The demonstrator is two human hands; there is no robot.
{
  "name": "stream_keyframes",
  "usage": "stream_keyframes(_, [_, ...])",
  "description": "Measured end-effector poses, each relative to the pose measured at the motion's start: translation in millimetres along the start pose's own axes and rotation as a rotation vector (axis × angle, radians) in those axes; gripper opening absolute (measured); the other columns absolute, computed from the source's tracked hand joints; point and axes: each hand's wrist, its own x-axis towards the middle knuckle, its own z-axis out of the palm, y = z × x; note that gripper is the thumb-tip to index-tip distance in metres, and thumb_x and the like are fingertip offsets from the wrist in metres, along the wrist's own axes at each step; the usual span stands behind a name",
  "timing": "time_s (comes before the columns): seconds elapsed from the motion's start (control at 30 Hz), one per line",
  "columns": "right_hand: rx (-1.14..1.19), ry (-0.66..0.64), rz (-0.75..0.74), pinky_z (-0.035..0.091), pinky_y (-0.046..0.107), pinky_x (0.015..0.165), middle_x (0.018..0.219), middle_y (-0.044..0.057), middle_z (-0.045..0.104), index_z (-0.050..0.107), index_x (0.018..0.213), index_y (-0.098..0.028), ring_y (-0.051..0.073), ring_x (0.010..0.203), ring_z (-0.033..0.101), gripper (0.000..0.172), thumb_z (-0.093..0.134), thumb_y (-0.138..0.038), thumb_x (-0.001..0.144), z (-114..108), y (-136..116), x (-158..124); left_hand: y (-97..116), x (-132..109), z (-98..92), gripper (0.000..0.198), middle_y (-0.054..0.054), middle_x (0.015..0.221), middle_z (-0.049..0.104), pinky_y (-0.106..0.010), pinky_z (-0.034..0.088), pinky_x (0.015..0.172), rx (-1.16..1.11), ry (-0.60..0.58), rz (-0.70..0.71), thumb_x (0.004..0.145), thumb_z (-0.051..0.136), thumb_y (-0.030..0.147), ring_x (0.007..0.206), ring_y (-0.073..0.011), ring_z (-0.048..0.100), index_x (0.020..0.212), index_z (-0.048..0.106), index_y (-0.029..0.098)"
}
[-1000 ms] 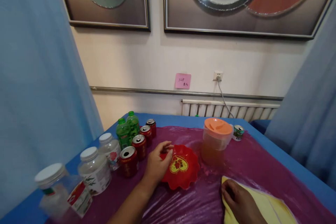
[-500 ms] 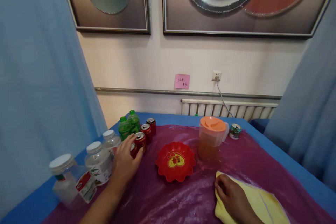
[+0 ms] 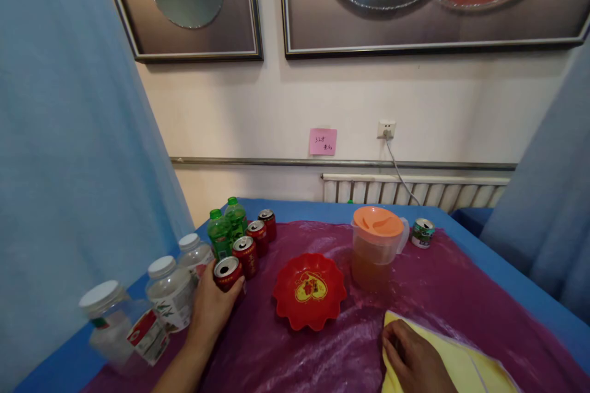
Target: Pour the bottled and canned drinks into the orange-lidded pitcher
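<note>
At the left, my left hand (image 3: 212, 304) is wrapped round the nearest red can (image 3: 227, 276), whose open top shows above the fingers. Three more red cans, one of them the second red can (image 3: 244, 256), stand in a line behind it. My right hand (image 3: 410, 350) rests on a yellow cloth (image 3: 454, 359) at the lower right, its fingers closed on the cloth's left edge. Between the hands lies a red scalloped plate (image 3: 308, 314) with a yellow heart print. A pitcher (image 3: 374, 252) with an orange lid and amber liquid stands behind the cloth.
Clear jars with white lids, one being the middle jar (image 3: 170, 295), line the left side. Two green bottles (image 3: 220, 234) stand behind the cans. A green can (image 3: 423, 233) is at the back right. A purple sheet (image 3: 295, 359) covers much of the blue table (image 3: 502, 276).
My left hand has moved down from above the cans and closed round the nearest one. My right hand remains on the cloth. The view has shifted slightly.
</note>
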Motion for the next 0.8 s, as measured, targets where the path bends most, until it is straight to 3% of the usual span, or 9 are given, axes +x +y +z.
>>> stream_keyframes(0.13, [0.120, 0.024, 0.003, 0.051, 0.026, 0.063, 0.076, 0.004, 0.069, 0.062, 0.081, -0.023, 0.019, 0.067, 0.066, 0.023, 0.048, -0.038, 0.093, -2.5, 5.6, -1.3, 21.1, -7.0, -11.1, 0.067, -0.016, 0.111, 0.066, -0.055, 0.053, 0.092, 0.009, -0.034, -0.029, 0.066, 0.067, 0.064, 0.104, -0.0389, 0.065, 0.112, 0.057, 0.017])
stream_keyframes(0.23, [0.173, 0.086, -0.023, 0.053, 0.026, 0.061, 0.078, 0.005, 0.069, 0.065, 0.089, -0.023, 0.019, 0.065, 0.065, 0.023, 0.049, -0.039, 0.094, -16.6, 2.5, -1.1, 52.9, -16.2, -13.6, 0.074, -0.013, 0.107, 0.069, -0.049, 0.057, 0.084, -0.132, -0.113, -0.038, 0.062, 0.073, 0.063, 0.094, -0.0337, 0.069, 0.117, 0.052, 0.018])
stream_keyframes(0.37, [0.199, 0.157, -0.137, 0.057, 0.032, 0.074, 0.103, 0.010, 0.073, 0.068, 0.106, -0.025, 0.023, 0.086, 0.070, 0.020, 0.060, -0.034, 0.089, -38.3, -30.2, 10.0, 103.7, -30.7, -1.5, 0.070, -0.010, 0.110, 0.071, -0.046, 0.057, 0.088, -0.251, -0.301, 0.064, 0.062, 0.076, 0.055, 0.097, -0.0314, 0.070, 0.118, 0.051, 0.022])
stream_keyframes(0.43, [0.236, 0.110, -0.186, 0.055, 0.040, 0.093, 0.122, 0.011, 0.069, 0.065, 0.118, -0.025, 0.028, 0.111, 0.066, 0.034, 0.068, -0.031, 0.084, -38.6, -56.9, 21.7, 125.7, -37.6, 10.7, 0.070, -0.010, 0.117, 0.069, -0.047, 0.054, 0.095, -0.319, -0.396, 0.119, 0.063, 0.077, 0.051, 0.105, -0.0312, 0.069, 0.121, 0.050, 0.023])
stream_keyframes(0.53, [0.310, 0.040, -0.180, 0.042, 0.050, 0.112, 0.141, 0.013, 0.057, 0.051, 0.137, -0.023, 0.033, 0.131, 0.053, 0.075, 0.082, -0.026, 0.069, -23.4, -96.1, 45.5, 149.6, -47.1, 32.0, 0.070, -0.011, 0.119, 0.069, -0.050, 0.051, 0.099, -0.396, -0.496, 0.151, 0.064, 0.079, 0.048, 0.110, -0.0324, 0.067, 0.122, 0.050, 0.023])
stream_keyframes(0.6, [0.371, 0.050, -0.140, 0.043, 0.051, 0.110, 0.142, 0.014, 0.054, 0.043, 0.141, -0.021, 0.034, 0.130, 0.053, 0.087, 0.085, -0.025, 0.064, -9.3, -114.4, 62.4, 158.2, -51.8, 44.5, 0.069, -0.011, 0.116, 0.070, -0.053, 0.051, 0.097, -0.425, -0.523, 0.138, 0.064, 0.080, 0.048, 0.109, -0.0344, 0.067, 0.121, 0.051, 0.022])
stream_keyframes(0.7, [0.472, 0.084, -0.092, 0.050, 0.046, 0.101, 0.129, 0.013, 0.061, 0.043, 0.132, -0.021, 0.030, 0.117, 0.063, 0.067, 0.073, -0.019, 0.073, 5.0, -124.8, 82.2, 159.5, -52.5, 54.6, 0.073, -0.014, 0.121, 0.069, -0.056, 0.050, 0.101, -0.486, -0.560, 0.147, 0.063, 0.082, 0.046, 0.114, -0.0371, 0.065, 0.125, 0.053, 0.020])
stream_keyframes(0.8, [0.558, 0.086, -0.082, 0.049, 0.045, 0.102, 0.128, 0.012, 0.063, 0.041, 0.129, -0.023, 0.028, 0.117, 0.063, 0.060, 0.067, -0.015, 0.076, 6.3, -119.1, 91.5, 150.6, -42.6, 52.3, 0.077, -0.015, 0.137, 0.062, -0.054, 0.044, 0.111, -0.599, -0.704, 0.195, 0.066, 0.079, 0.037, 0.128, -0.0351, 0.058, 0.136, 0.051, 0.021])
